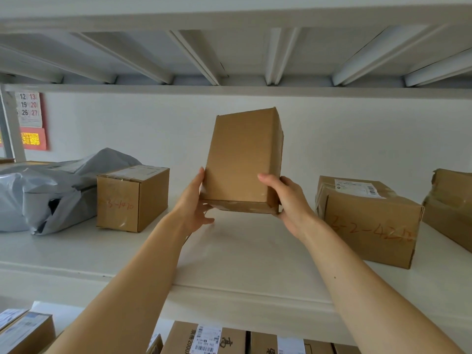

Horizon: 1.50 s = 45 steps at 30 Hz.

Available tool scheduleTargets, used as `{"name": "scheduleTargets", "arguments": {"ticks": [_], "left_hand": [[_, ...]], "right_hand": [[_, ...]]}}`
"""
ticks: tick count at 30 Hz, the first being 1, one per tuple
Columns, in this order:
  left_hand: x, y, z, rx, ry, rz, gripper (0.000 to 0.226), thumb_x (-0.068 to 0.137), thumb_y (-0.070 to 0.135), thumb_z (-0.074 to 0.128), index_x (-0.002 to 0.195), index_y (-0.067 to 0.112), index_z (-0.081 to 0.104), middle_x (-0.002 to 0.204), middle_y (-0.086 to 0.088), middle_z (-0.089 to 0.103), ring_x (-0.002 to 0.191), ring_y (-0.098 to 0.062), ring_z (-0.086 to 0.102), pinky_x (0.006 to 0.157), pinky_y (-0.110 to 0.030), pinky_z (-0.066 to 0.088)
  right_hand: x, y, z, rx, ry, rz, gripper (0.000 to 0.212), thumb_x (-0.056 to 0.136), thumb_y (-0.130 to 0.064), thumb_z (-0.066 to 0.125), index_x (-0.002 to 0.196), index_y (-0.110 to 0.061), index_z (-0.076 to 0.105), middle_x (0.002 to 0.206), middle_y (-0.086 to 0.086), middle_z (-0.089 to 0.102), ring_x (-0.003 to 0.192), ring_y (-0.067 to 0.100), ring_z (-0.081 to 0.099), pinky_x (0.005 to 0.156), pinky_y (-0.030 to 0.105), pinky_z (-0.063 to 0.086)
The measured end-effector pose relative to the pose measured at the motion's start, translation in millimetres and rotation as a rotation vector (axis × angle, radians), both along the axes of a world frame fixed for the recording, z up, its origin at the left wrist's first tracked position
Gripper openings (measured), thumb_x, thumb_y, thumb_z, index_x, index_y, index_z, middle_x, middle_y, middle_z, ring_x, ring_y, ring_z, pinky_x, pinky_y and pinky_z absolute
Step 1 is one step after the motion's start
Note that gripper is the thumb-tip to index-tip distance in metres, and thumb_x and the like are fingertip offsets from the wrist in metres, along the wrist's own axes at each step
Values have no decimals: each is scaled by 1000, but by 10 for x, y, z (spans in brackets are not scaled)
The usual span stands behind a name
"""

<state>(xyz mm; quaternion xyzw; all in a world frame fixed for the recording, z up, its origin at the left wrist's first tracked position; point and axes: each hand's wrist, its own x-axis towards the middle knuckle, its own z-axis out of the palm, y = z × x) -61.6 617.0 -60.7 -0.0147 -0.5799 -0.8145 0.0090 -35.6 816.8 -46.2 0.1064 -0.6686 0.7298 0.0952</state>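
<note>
Both arms reach up and forward, forearms bare, wrists bent back. Your left hand (196, 200) grips the lower left corner of the plain box (242, 159) - thumb lying up its left edge, fingers curled beneath the base. Your right hand (288, 200) clasps the lower right corner, thumb laid on the front face, the other fingers wrapped round the side and out of sight. Both hands are closed on it.

The plain box stands on end, top tilted slightly away, held just above the white shelf (229, 256); your left fingers sit between its base and the board.

Count on this tier: four cardboard boxes, one bag. Left of the plain box, near it, the box marked in red (132, 198); further left and touching that one, the grey mailer bag (46, 190), crumpled. Right of the plain box, the labelled box (367, 221), red writing on its front; beyond that the edge box (449, 205), cut off by the frame.

Up and left of the plain box, a calendar (30, 118) on the wall. Above it, the ribbed upper shelf (229, 54). Below it, between your forearms, a row of lower boxes (204, 338) - partly hidden, number unclear.
</note>
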Motion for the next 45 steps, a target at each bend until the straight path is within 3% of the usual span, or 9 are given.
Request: {"name": "scheduleTargets", "arguments": {"ticks": [5, 12, 16, 19, 23, 31, 34, 40, 45], "left_hand": [[7, 6, -12, 20, -44, -109, 56, 94, 64, 47, 115, 14, 62, 123, -12, 60, 115, -32, 56, 110, -64, 33], [35, 11, 27, 68, 13, -120, 57, 91, 60, 58, 130, 19, 62, 131, -10, 62, 118, -33, 60, 92, -55, 55], [33, 15, 12, 136, -23, -133, 54, 99, 57, 46, 138, 20, 53, 138, -13, 55, 119, -38, 58, 91, -61, 53], [52, 39, 11, 180, -4, -172, 46, 106, 52, 29, 139, 30, 53, 140, -11, 56, 115, -41, 61, 89, -62, 51], [81, 44, 11, 176, 16, -204, 46, 107, 41, 29, 139, 25, 57, 137, -14, 60, 118, -41, 60, 87, -63, 52], [73, 45, -2, 162, 37, -312, 55, 106, 53, 19, 142, 30, 53, 142, -11, 57, 122, -48, 57, 91, -72, 47], [78, 60, -5, 101, 50, -307, 48, 106, 43, 25, 140, 29, 55, 141, -10, 58, 118, -47, 60, 93, -73, 44], [92, 92, 12, 15, 23, -302, 61, 92, 73, 41, 139, 36, 53, 133, -17, 61, 106, -44, 68, 84, -59, 56], [83, 64, 30, -30, 67, -225, 48, 91, 61, 57, 131, 34, 57, 124, -19, 67, 110, -38, 68, 89, -50, 57]], "right_hand": [[11, 36, 23, -66, -66, 12, 31, 89, -41, 67, 110, -19, 65, 99, 0, 68, 90, 15, 61, 81, 31, 47], [-49, 23, 7, -87, -188, 75, 39, 95, -61, 48, 120, -33, 59, 123, -1, 66, 123, 23, 55, 112, 51, 37], [-47, 44, 21, -189, -193, 20, 31, 102, -48, 43, 123, -27, 52, 102, -4, 65, 102, 20, 62, 99, 42, 48], [-42, 41, 2, -209, -194, 22, 37, 105, -42, 40, 136, -23, 47, 107, 2, 64, 102, 24, 62, 95, 43, 49], [-58, 36, -24, -187, -194, 12, 30, 107, -39, 35, 127, -22, 51, 103, 3, 66, 95, 22, 64, 80, 39, 51], [-122, 47, -59, -117, -142, -67, 41, 109, -28, 35, 150, -30, 38, 137, 3, 58, 105, 22, 63, 69, 35, 52], [-132, 24, -56, -65, -139, -64, 41, 109, -32, 33, 149, -32, 37, 137, 2, 57, 111, 23, 61, 72, 37, 53], [-151, -25, -93, 53, -162, -45, 39, 108, -36, 30, 141, -29, 49, 131, 2, 61, 116, 23, 60, 66, 33, 53], [-129, -8, -77, 73, -128, -14, 36, 108, -33, 32, 130, -27, 59, 115, -2, 69, 106, 17, 65, 80, 32, 54]]}}
